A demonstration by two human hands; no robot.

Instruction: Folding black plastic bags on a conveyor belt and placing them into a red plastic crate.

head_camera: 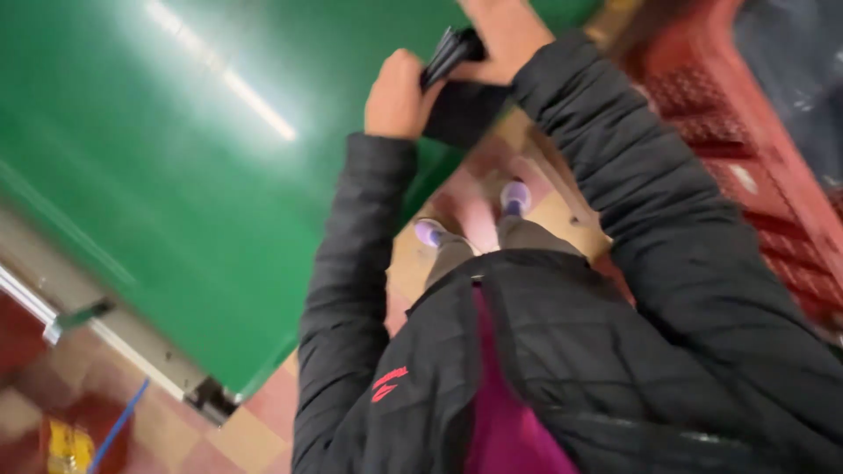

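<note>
Green table: both hands, left hand & right hand, grip flat black pouch

1. The left hand grips one end of a black folded thing, fingers curled around it, at the right edge of the green table.
2. The right hand holds the same black thing from the other side, just right of the table's edge.
3. Both arms wear black quilted sleeves.
4. 2 purple-toed shoes stand on the tiled floor beside the table.
5. Red crates stack well right of the table.
</note>
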